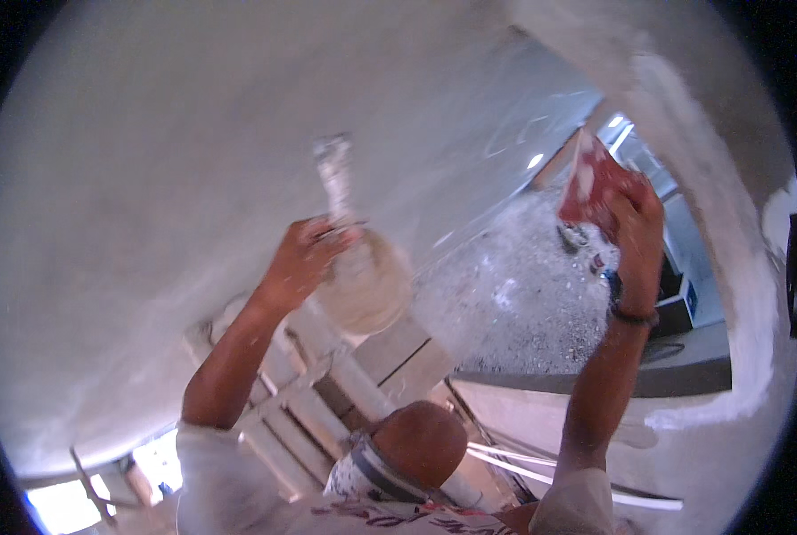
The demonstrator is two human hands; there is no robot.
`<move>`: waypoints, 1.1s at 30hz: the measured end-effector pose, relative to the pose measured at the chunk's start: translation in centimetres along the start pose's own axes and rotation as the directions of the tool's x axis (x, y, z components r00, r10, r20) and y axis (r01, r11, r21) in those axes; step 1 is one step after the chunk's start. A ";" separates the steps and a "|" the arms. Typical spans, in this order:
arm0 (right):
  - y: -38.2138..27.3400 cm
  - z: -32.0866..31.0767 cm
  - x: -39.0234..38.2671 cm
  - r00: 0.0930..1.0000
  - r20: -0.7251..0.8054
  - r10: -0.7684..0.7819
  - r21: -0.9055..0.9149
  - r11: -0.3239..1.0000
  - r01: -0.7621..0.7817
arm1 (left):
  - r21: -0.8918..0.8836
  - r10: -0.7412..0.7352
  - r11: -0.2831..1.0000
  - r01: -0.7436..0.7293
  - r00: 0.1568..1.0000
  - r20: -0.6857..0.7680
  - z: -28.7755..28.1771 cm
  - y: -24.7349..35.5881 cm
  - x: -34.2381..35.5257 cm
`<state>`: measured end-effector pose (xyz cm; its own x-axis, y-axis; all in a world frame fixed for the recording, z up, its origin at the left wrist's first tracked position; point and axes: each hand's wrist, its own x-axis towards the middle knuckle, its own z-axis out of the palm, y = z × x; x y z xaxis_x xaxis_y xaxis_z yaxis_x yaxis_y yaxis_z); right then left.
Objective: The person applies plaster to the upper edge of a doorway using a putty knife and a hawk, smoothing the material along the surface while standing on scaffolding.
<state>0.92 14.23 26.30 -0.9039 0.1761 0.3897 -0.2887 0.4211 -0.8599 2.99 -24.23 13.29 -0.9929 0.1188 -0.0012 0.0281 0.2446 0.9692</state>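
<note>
Left hand (302, 257) pinches the tub (376, 290) at its lower right and, seemingly, the white strip (334, 175) above, right hand (637, 214) pinches the red sheet (593, 189) to its upper left; likely best keeping tub level, sheet gripped firmly.

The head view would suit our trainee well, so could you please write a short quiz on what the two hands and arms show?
1. Short answer: Which hand holds the white-smeared red piece?

2. True or false: The dark wristband is worn on the left arm.

3. Multiple choice: In the picture, which way does the narrow whitish thing extend from the left hand?
A) Downward
B) Upward
C) Straight to the left

Key:
1. The right hand.
2. False; it is on the right arm.
3. B.
</note>
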 end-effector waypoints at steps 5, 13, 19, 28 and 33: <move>1.1 2.9 -8.5 0.868 0.273 0.414 0.044 0.896 -0.441 | -0.301 -0.232 0.919 0.254 0.967 0.106 3.9 -3.8 -0.2; 15.4 10.3 -21.1 0.544 0.647 0.534 0.181 0.585 -0.791 | -0.517 -0.502 0.767 0.381 0.858 -0.112 5.0 -15.6 -7.8; 21.0 17.8 -29.9 0.441 0.716 0.541 0.319 0.308 -0.896 | -0.269 -0.516 0.856 0.441 0.744 -0.424 0.5 -25.4 -14.9; 24.7 15.6 -31.1 0.500 0.524 0.690 0.579 0.142 -0.803 | 0.020 -0.449 0.893 0.449 0.890 0.077 9.2 -29.7 -19.1; 26.6 9.1 -28.8 0.669 0.286 0.686 0.695 0.332 -0.638 | -0.020 -0.235 0.971 0.240 0.962 0.139 16.4 -25.9 -11.9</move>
<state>16.34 12.26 -10.82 -0.8929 0.1522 -0.4237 0.2615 -0.5908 -0.7633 15.94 -16.20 -15.80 -0.9458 0.1902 -0.2631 -0.2134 0.2464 0.9454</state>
